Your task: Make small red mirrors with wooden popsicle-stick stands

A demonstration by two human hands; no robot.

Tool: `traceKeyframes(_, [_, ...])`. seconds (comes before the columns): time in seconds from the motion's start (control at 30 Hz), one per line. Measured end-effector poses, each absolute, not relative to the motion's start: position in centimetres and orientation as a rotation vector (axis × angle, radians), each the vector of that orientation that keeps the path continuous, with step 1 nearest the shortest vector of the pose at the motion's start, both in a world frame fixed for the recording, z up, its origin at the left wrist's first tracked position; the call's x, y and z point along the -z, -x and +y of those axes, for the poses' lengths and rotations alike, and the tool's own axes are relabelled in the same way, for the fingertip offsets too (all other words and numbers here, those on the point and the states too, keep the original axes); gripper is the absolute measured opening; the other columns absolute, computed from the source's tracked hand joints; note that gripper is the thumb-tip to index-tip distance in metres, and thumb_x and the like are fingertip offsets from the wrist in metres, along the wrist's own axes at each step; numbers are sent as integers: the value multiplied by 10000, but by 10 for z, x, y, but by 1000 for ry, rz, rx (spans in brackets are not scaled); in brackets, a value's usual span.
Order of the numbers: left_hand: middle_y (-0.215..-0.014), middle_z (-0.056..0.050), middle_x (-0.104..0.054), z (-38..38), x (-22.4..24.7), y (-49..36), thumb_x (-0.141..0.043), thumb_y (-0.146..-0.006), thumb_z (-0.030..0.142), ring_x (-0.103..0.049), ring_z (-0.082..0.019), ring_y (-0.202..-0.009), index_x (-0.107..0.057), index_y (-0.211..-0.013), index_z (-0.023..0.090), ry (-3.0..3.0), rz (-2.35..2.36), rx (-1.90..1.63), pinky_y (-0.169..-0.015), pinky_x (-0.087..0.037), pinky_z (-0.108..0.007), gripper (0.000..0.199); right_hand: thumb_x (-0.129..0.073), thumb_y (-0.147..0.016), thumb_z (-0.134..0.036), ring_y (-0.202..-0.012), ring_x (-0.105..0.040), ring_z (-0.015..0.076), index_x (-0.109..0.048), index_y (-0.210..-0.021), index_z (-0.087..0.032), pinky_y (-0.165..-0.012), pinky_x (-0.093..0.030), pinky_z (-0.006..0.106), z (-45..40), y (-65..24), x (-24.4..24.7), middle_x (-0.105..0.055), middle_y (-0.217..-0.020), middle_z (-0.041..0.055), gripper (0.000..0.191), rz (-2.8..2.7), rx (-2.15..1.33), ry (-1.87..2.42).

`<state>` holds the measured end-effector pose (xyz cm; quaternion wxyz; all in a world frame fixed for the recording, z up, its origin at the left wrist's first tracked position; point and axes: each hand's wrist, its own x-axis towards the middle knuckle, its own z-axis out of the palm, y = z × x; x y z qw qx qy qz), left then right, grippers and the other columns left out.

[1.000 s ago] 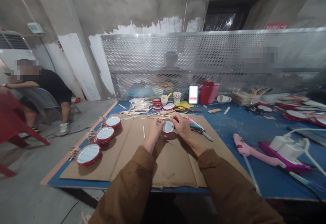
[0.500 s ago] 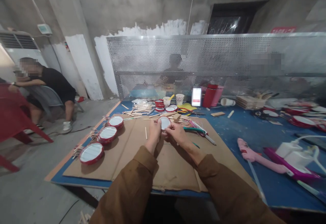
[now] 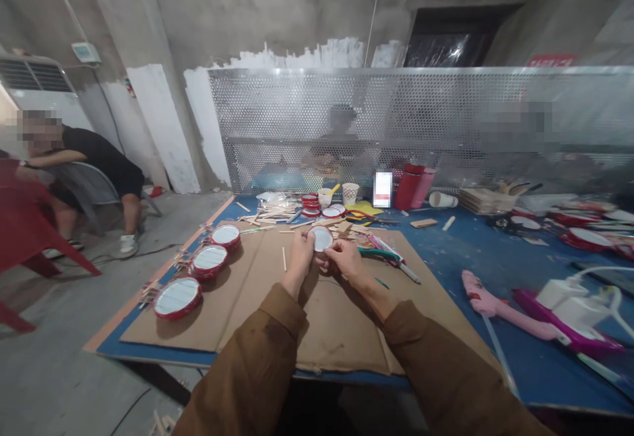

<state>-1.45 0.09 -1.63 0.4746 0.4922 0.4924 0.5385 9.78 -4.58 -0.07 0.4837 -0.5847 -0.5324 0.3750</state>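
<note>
Between my two hands, above the cardboard sheet, is a small round drum with a white face and a red rim. My left hand holds it by its left side, thumb against the rim. At the lower right edge, the fingers of my right hand are pinched together on the rim; whether they also hold something small is hidden. Three larger red-rimmed drums stand in a row on the left: a near one, a middle one and a far one, with thin wooden sticks at their left sides.
Green-handled pliers lie right of my hands. Wooden sticks, paper cups and a red bottle line the back, before a perforated metal screen. A pink glue gun lies right. A person sits at far left.
The drum in my hands has shifted very slightly to the right, and my right fingers have moved a little on its edge. The seated person leans slightly further left.
</note>
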Motion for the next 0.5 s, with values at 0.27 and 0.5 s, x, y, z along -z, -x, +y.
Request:
traceKeyframes(0.27, [-854, -57, -586, -2, 9, 17, -549, -819, 254, -593, -140, -625, -482, -942, 165, -1216, 1366, -1270, -460, -477, -214, 166, -637, -666, -257, -408, -561, 126, -552, -618, -191, -378, -411, 201, -50, -99, -3, -622, -478, -11, 118, -1355, -936, 1435])
traceKeyframes(0.5, [-733, 1, -542, 0, 2, 29, -558, -826, 251, -538, -87, -496, -476, -917, 164, -1262, 1300, -1237, -360, -403, -151, 150, -612, -738, -391, -355, -515, 110, -530, -668, -183, -329, -364, 190, -44, -105, 1, -606, -475, -5, 234, -1311, -900, 1475])
